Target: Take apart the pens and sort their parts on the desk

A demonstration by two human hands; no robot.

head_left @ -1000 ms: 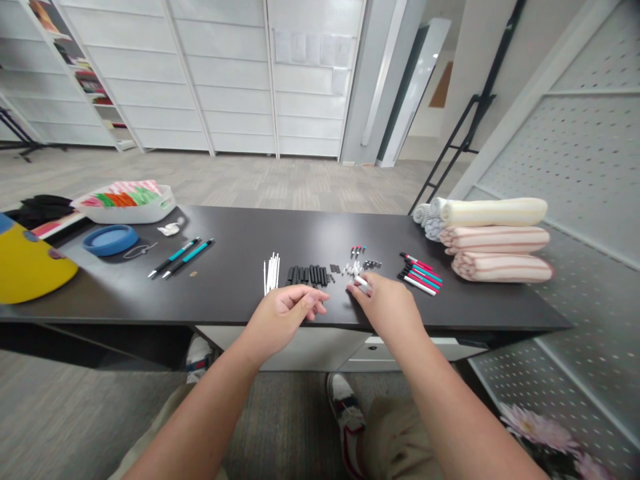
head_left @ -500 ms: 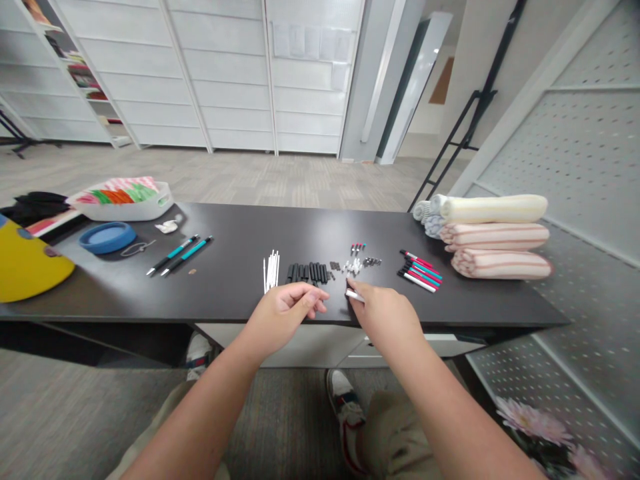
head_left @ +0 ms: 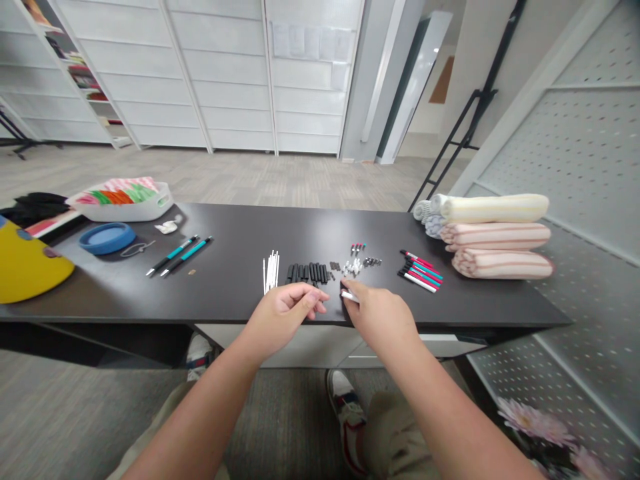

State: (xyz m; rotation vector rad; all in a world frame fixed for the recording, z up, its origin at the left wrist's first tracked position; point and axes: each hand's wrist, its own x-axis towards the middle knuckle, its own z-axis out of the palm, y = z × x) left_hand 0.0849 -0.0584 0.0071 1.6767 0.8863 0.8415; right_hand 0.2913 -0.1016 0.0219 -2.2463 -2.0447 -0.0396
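A short white pen barrel (head_left: 349,295) pokes out from the closed fingers of my right hand (head_left: 380,317), just above the front of the dark table. My left hand (head_left: 286,313) faces it, fingers curled and thumb against the fingertips; whatever they hold, if anything, is too small to make out. Beyond the hands lie several black grip sleeves (head_left: 306,273), small white pen parts (head_left: 353,267) and small dark metal parts (head_left: 373,262). White refill tubes (head_left: 271,270) lie in a bundle beside my left hand. Three small coloured-tip pieces (head_left: 358,248) stand farther back.
Red, teal and white pen barrels (head_left: 423,271) lie to the right, before rolled towels (head_left: 497,237). On the left are two teal pens (head_left: 187,256), a blue round tray (head_left: 107,238), a white basket (head_left: 125,211) and a yellow object (head_left: 30,267).
My right hand has moved slightly left with the white pen barrel, closer to my left hand. My left hand stays nearly in place.
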